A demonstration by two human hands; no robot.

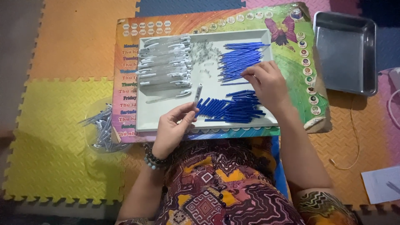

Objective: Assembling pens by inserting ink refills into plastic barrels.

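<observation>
The left hand (173, 129) pinches a clear barrel (197, 95), tip up, at the near edge of the tray (208, 85). The right hand (266, 81) closes fingertips on the refills (241, 56), far right corner. Bare tray floor lies between the hands. Blue caps (231, 109) sit just beside the left thumb; white barrels (164, 66) lie beyond it.

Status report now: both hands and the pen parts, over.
Left hand holds one grey pen barrel upright. Right hand touches upper blue refill pile. Nothing blocks white tray.
</observation>
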